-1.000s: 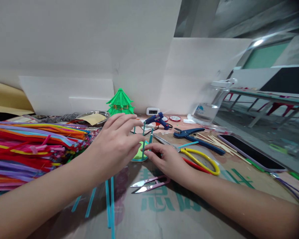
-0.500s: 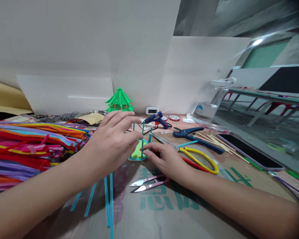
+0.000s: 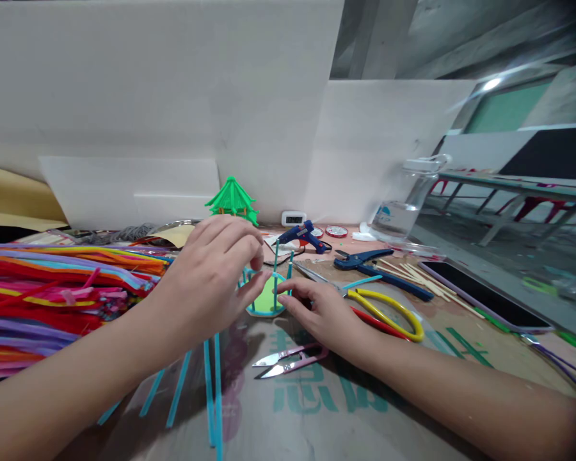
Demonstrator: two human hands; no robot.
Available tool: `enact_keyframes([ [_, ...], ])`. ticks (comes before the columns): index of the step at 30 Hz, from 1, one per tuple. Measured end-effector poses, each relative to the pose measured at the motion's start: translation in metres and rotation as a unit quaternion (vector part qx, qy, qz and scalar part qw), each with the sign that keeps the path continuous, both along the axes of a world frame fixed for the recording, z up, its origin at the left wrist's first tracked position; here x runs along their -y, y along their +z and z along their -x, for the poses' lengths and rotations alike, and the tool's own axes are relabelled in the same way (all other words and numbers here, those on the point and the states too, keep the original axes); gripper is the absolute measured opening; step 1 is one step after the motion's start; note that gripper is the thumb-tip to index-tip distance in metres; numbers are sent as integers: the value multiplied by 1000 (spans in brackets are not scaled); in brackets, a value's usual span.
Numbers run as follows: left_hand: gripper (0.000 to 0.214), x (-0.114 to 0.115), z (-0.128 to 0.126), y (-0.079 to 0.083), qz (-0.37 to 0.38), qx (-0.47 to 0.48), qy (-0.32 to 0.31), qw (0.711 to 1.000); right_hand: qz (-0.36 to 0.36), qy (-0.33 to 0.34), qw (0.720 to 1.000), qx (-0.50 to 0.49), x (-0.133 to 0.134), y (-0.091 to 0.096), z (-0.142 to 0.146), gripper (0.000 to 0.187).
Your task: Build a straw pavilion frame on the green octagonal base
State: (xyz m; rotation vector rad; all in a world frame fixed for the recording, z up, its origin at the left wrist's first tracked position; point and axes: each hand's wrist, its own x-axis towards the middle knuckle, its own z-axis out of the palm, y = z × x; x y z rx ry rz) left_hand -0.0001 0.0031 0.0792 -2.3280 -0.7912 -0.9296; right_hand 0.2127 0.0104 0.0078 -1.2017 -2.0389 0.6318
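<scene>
A small model with a yellow-green base (image 3: 267, 298), edged in light blue and carrying upright blue posts (image 3: 275, 278), sits on the table between my hands. My left hand (image 3: 218, 272) hovers over its left side, fingers bent and thumb apart, with nothing visible between them; it hides part of the posts. At the right side, my right hand (image 3: 324, 310) has its thumb and index finger closed at a front post near the base. Pink-handled thread snips (image 3: 290, 362) lie just in front. Long light-blue strips (image 3: 211, 390) extend towards me beneath my left forearm.
Colourful pipe cleaners (image 3: 62, 294) are heaped on the left. Behind are a green roofed model (image 3: 232, 198), a glue gun (image 3: 302, 235) and a small clock (image 3: 294, 219). Yellow-and-red-handled scissors (image 3: 388, 314), blue cutters (image 3: 384, 272), wooden sticks (image 3: 417, 282), a phone (image 3: 480, 294) and a bottle (image 3: 398, 211) occupy the right.
My left hand's fingers have curled more and drawn slightly away from the posts, exposing more of the base. My right hand stays by the model. The view has shifted slightly.
</scene>
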Motion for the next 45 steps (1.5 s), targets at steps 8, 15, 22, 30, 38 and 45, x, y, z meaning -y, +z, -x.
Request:
enact_keyframes([
  [8, 14, -2, 5, 7, -11, -24, -29, 999, -21, -5, 1000, -9, 0, -1, -1, 18],
  [15, 10, -3, 7, 7, -5, -21, -30, 999, -21, -9, 1000, -1, 0, -2, 0, 22],
  [22, 13, -5, 3, -4, 21, -29, -13, 999, -35, 17, 999, -1, -2, 0, -1, 29],
  [30, 9, -6, -1, -13, 19, -47, -9, 999, -15, 33, 999, 0, -3, 4, 2, 24],
  [38, 13, -5, -1, -12, 13, -54, -13, 998, -25, 37, 999, -1, -3, 5, 3, 24],
  [45, 12, -3, 0, -9, 11, -48, -8, 999, -25, 36, 999, -2, -3, 3, 2, 23],
])
